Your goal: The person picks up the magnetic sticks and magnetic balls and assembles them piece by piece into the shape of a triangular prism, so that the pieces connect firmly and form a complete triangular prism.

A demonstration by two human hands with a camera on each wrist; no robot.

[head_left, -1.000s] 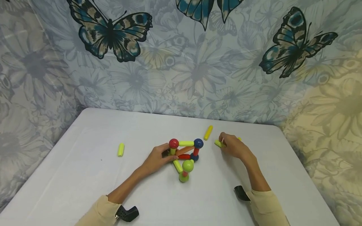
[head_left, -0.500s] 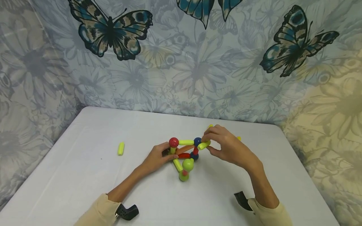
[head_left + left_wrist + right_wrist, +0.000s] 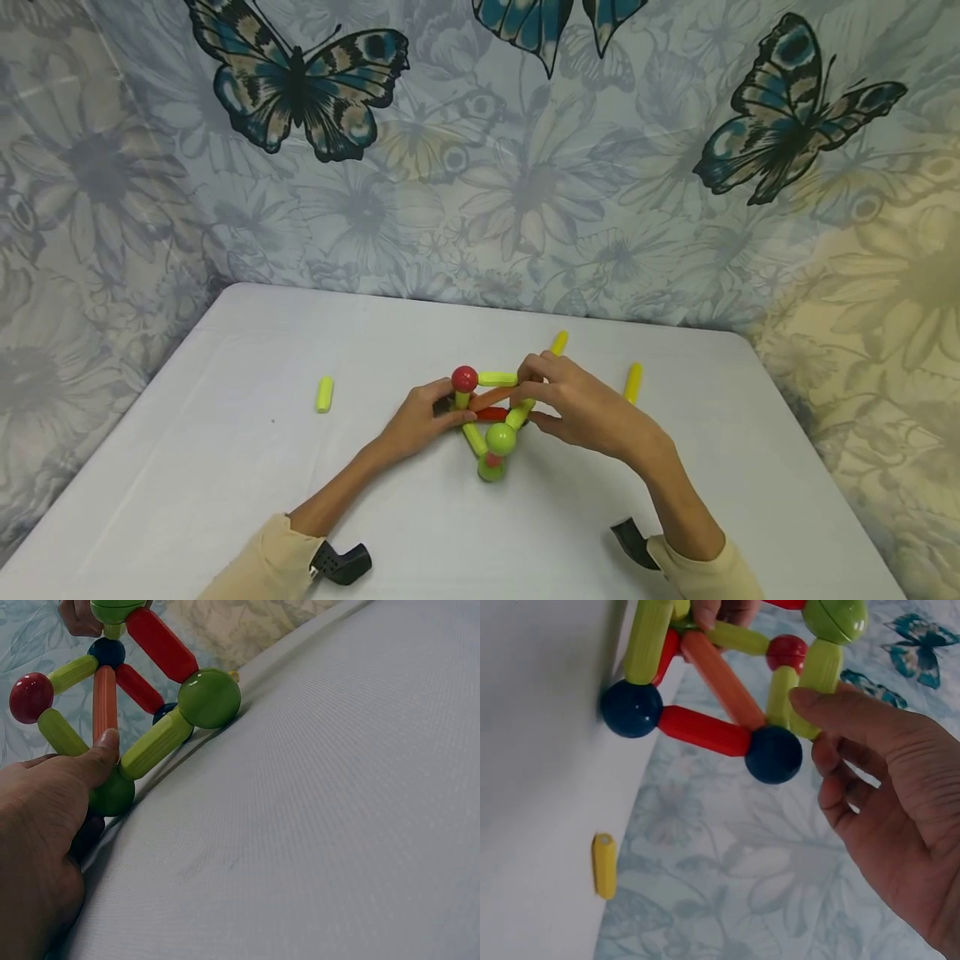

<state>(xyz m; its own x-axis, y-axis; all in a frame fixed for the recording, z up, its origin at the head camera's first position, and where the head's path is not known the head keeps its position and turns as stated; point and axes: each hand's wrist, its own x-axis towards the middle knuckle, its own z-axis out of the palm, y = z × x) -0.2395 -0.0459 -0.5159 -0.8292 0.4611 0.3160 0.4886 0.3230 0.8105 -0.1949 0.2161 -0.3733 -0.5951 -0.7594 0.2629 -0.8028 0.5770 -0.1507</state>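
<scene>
Rod-and-ball frame point(image 3: 491, 417) at centre of head view, standing on white bench point(image 3: 187, 467). Left hand point(image 3: 416, 421) at frame's left side, fingers curled on lower green ball point(image 3: 112, 793), thumb against orange rod point(image 3: 105, 701). Right hand point(image 3: 581, 408) nearer to green rod point(image 3: 817, 679), fingers pinching it; rod's long axis slopes from blue ball point(image 3: 774, 754) to upper green ball point(image 3: 500, 438). No readable writing.
</scene>
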